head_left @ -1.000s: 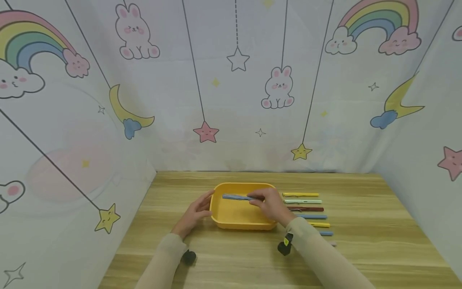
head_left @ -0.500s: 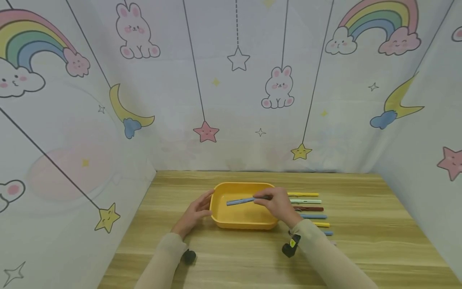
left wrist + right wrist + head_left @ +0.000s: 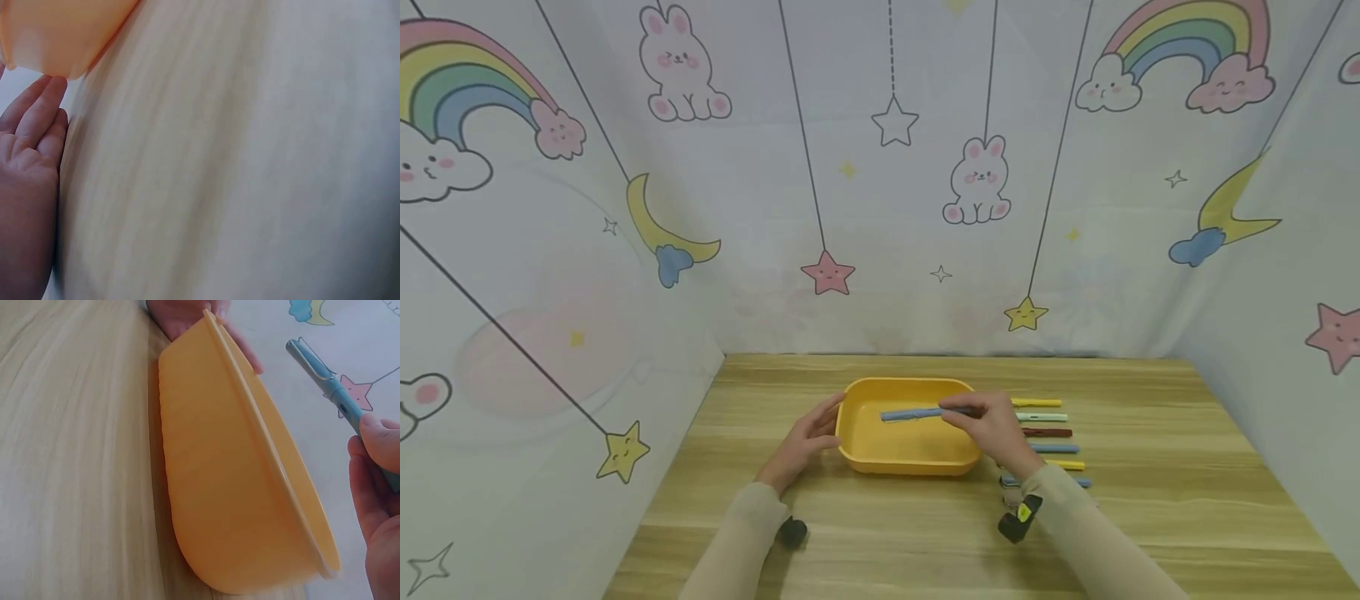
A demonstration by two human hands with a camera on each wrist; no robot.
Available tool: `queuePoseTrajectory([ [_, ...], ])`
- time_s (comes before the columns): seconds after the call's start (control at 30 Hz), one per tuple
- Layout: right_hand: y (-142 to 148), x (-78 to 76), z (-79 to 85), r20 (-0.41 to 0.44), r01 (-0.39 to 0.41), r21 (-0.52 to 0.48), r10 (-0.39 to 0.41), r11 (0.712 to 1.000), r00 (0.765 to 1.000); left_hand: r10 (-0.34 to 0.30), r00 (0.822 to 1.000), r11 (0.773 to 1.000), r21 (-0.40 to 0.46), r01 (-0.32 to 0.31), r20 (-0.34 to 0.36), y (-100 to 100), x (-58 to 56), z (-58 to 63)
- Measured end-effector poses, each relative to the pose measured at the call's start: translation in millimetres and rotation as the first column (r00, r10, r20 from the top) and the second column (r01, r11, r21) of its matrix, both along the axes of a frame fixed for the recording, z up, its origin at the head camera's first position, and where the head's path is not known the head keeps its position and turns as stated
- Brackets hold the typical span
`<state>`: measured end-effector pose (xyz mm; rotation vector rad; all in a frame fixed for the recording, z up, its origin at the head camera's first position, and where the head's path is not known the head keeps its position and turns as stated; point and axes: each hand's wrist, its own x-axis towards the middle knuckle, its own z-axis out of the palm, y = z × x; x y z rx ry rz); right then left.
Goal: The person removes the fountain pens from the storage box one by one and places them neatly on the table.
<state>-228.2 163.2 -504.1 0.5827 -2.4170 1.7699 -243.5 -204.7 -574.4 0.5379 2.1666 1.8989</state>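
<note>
A blue pen (image 3: 910, 414) with a metal clip is pinched between the thumb and fingers of my right hand (image 3: 992, 429). It points left above the yellow plastic tray (image 3: 910, 469), and in the right wrist view the pen (image 3: 340, 397) is clear of the rim. My left hand (image 3: 805, 442) rests at the tray's left end, thumb and fingers spread against it. In the left wrist view the fingers (image 3: 44, 112) are fairly straight, with tips touching the tray wall (image 3: 65, 40).
Right of the tray several pens lie in a column, including a yellow pen (image 3: 1041, 403), a mint green pen (image 3: 1047, 417) and a dark red pen (image 3: 1051, 433). My right forearm covers part of the lower ones. A printed cloth (image 3: 917, 325) encloses the wooden table (image 3: 887, 542).
My right hand has shifted right, carrying the blue pen toward the tray's right side; the pen's tilt has varied slightly. The left hand and tray have stayed put.
</note>
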Motion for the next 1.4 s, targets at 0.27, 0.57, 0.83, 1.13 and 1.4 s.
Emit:
queuePoseTrajectory([
  [0.27,11,9.0,-0.2,0.013,0.001,-0.033,-0.001,0.999,1.0,-0.003,1.0,1.0,0.016,0.002,0.009,0,1.2,0.1],
  [0.57,24,19.1,-4.4,0.022,0.01,-0.062,-0.009,0.998,1.0,0.008,1.0,1.0,0.006,-0.008,0.002,0,-0.9,-1.6],
  [0.83,43,26.8,-7.7,-0.059,0.007,-0.082,-0.011,0.997,0.998,0.018,1.0,1.0,-0.005,-0.018,0.013,1,0.3,-1.5],
  [1.13,75,42.1,-8.7,-0.066,0.024,-0.144,-0.034,0.989,0.997,0.019,1.0,1.0,-0.01,-0.019,0.017,1,1.7,-0.7],
  [1.4,95,53.7,-14.1,-0.099,0.075,-0.091,-0.084,0.993,0.992,0.009,1.0,1.0,-0.003,-0.009,0.01,-1,0.7,-1.0],
])
